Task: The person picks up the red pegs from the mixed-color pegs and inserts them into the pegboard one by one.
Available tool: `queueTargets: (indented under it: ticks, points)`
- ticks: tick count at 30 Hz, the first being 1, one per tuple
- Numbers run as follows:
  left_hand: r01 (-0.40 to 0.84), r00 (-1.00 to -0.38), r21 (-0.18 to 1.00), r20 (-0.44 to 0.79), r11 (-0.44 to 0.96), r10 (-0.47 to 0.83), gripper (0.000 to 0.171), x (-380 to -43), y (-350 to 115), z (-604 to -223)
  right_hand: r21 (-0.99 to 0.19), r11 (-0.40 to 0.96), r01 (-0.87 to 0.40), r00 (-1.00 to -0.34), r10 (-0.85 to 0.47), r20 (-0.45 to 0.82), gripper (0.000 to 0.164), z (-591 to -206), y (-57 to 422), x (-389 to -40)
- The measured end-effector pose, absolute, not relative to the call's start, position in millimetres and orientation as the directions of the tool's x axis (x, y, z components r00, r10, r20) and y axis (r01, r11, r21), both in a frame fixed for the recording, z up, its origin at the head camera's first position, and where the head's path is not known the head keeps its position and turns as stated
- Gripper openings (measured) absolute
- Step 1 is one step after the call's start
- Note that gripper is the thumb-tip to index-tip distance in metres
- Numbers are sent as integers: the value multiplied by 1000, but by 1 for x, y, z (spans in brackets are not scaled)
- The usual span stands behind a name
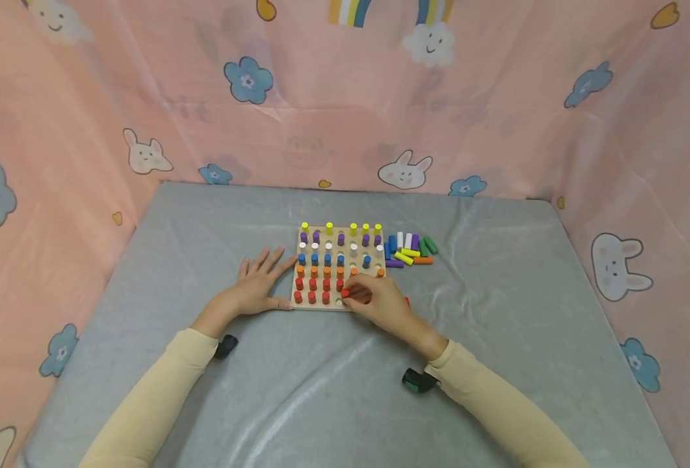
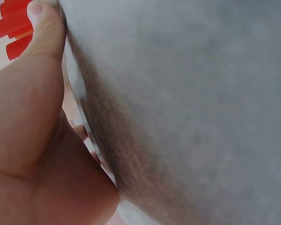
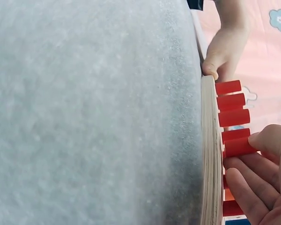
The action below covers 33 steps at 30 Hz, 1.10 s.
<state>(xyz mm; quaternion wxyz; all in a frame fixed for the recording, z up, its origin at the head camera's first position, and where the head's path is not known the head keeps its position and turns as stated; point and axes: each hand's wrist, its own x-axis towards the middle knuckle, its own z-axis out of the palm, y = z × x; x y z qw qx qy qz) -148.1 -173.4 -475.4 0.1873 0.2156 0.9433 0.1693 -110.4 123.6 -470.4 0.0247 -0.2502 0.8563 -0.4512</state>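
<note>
A wooden pegboard (image 1: 321,307) lies on the grey cloth, with rows of yellow, purple, white, blue, orange and red pegs standing in its holes. My right hand (image 1: 382,302) pinches a red peg (image 3: 239,147) between thumb and fingers, over the nearest row, just right of three standing red pegs. In the right wrist view that peg's lower end is right at the board's top face. My left hand (image 1: 257,286) lies with fingers spread along the board's left side, thumb (image 2: 44,28) at the near left corner. Part of the board's right side is hidden behind my right hand.
Loose pegs in several colours lie in a pile just right of the board, among them a yellow peg (image 1: 404,259) and an orange peg (image 1: 423,260). A bit of red (image 1: 407,301) shows beyond my right hand. Pink patterned curtains (image 1: 321,117) surround the table (image 1: 497,279).
</note>
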Motion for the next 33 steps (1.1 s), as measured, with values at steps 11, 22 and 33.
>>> queueTargets:
  ticks: [11,22,33]
  points:
    - [345,-839,394,-278,852,469,102,-149,-173,-476,-784,445,-432,-865,-449,222,15,-476,118,-111]
    - [340,-837,406,-281,848,470,102,-148,-174,-476,-791,444,-421,-871,-442,215,16,-479,117,-110]
    - [347,-837,398,-277,849,472,102,-149,-174,-478,-780,473,-409,-879,-434,198,15,-481,117,-111]
